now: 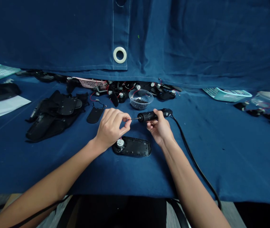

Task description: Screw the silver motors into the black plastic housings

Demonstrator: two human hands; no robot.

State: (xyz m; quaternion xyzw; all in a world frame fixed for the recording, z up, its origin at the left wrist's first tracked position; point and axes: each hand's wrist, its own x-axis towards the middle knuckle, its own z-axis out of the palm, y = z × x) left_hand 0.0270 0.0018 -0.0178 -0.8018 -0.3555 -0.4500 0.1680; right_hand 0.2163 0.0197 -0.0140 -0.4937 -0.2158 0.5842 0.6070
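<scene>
Holding a black electric screwdriver (145,117) in the right hand (160,127), closed around its barrel with thumb on top, and pointing the thin bit (135,118) leftward. Pinching at the bit's far end with the left hand (111,127), thumb and fingertips together; cannot tell whether around a small screw too. Below the bit, nearer the body and mostly between the hands, with an oblong black casing (137,147) flat on the blue tabletop (208,142), close under the left hand and apart from the right. At its left end, with a round white part (120,142). Beyond the bit, with a clear bowl (131,102) of small dark pieces. Off rightward from the screwdriver, with a black cord (188,148) curving toward the body.
</scene>
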